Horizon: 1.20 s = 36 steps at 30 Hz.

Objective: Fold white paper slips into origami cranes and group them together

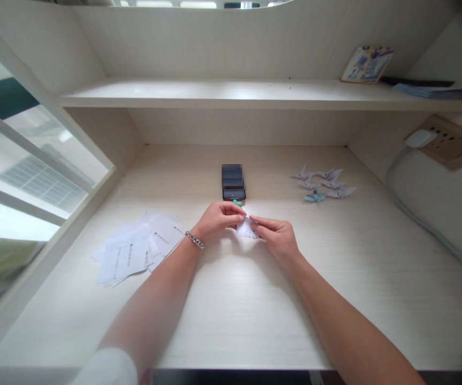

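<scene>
A small folded piece of white paper (247, 230) with faint print is held just above the desk, between both hands. My left hand (221, 218), with a chain bracelet at the wrist, pinches its upper left corner. On the other side, my right hand (277, 233) grips the right edge between thumb and fingers. Right behind the hands lies a dark phone (233, 193), propped or lying open, its upper part pixelated. Several folded paper cranes (337, 185) stand in a group at the back right, one of them a light blue crane (315, 197).
Loose printed sheets (129, 251) lie overlapping on the desk's left side. A shelf (215, 93) runs across the back, bearing a small colourful box (366, 64). At the right wall a white plug (421, 139) sits in a socket, its grey cable (419, 219) trailing down.
</scene>
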### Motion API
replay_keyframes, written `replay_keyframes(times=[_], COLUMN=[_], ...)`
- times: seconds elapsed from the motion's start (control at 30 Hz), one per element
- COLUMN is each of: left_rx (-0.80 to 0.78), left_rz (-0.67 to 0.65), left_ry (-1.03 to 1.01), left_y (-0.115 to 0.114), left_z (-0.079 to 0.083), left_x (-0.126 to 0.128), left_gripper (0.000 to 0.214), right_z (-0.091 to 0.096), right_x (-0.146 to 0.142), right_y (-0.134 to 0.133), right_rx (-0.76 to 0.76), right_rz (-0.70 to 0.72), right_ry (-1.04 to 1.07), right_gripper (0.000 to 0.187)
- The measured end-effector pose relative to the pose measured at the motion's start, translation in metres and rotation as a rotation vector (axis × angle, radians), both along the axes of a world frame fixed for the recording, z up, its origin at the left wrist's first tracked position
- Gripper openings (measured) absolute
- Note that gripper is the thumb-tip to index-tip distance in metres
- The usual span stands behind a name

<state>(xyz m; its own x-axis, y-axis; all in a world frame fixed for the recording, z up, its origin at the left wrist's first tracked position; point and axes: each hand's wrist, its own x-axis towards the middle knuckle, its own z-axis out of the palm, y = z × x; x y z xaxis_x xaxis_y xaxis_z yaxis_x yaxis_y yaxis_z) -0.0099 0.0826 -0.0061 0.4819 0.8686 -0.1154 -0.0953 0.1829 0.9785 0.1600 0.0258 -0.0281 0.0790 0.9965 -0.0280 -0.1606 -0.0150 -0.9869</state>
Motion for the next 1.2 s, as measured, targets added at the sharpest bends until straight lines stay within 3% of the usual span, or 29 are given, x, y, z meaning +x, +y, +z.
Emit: replay_keyframes(times=[0.37, 0.47, 0.7, 0.97, 1.2], left_rx=[0.108, 0.138, 0.246, 0.3, 0.236], left_rz=[-0.015, -0.038, -0.109, -0.15, -0.048], left_ry=[-0.048, -0.017, 0.098, 0.206, 0.206], left_y=[-0.002, -0.003, -0.004, -0.003, -0.001], left_z=[0.007, 0.011, 0.016, 0.01, 0.004], left_x=[0.001, -0.001, -0.004, 0.0, 0.002], left_gripper=[0.008, 0.007, 0.008, 0.012, 0.015], right_z=[0.01, 0.012, 0.016, 0.016, 0.014], right_x=[0.006, 0.006, 0.007, 0.007, 0.005], right_y=[-0.006, -0.007, -0.004, -0.002, 0.0], right_rx=[0.142, 0.089, -0.178, -0.252, -0.206], right_rz=[0.11, 0.129, 0.214, 0.203, 0.138], right_ry=[-0.12, -0.072, 0.293, 0.182, 0.107], right_gripper=[0.02, 0.024, 0.028, 0.029, 0.03])
